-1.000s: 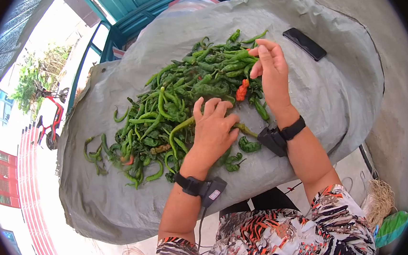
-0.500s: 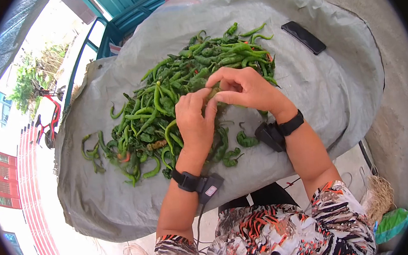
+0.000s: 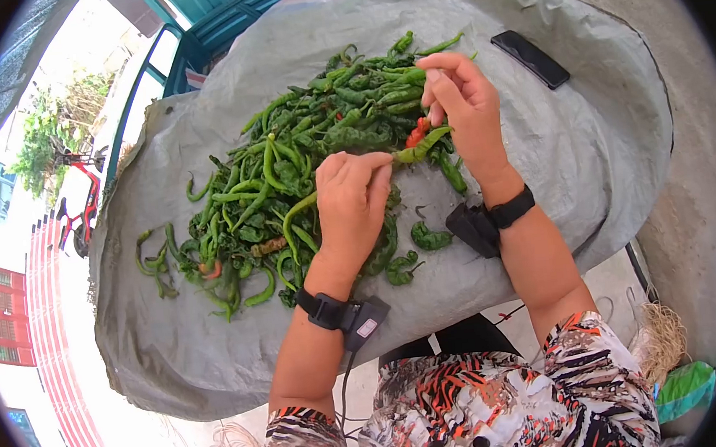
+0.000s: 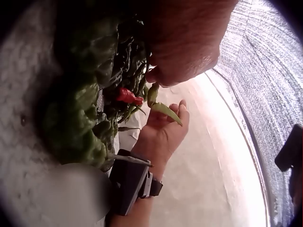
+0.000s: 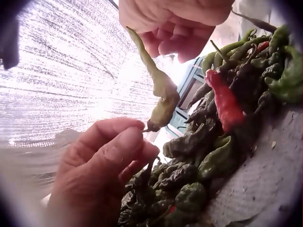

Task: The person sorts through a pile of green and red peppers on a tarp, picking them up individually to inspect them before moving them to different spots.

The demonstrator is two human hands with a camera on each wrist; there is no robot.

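The left hand (image 3: 351, 200) pinches the stem end of a yellow-green pepper (image 3: 424, 144) between thumb and forefinger; in the right wrist view this pepper (image 5: 164, 97) hangs bent in the air from the left fingertips (image 5: 142, 135). Beside its pointed end is the right hand (image 3: 473, 122), with fingers loosely bent and nothing seen in them. Whether it touches the pepper tip cannot be told. Below and around the hands lies a heap of green peppers (image 3: 286, 166). A red pepper (image 3: 415, 132) rests on the heap just behind the held one, also visible in the right wrist view (image 5: 226, 101).
A grey sheet (image 3: 614, 170) lies under the heap. A black phone (image 3: 530, 59) lies on it at the back right. Loose green peppers (image 3: 431, 237) are at the near side, others (image 3: 153, 261) at the left. A teal metal frame (image 3: 228, 19) stands behind.
Both hands came together over the heap, then the right hand moved back to the right and away. The yellow-green pepper is now in view, held by the left fingertips.
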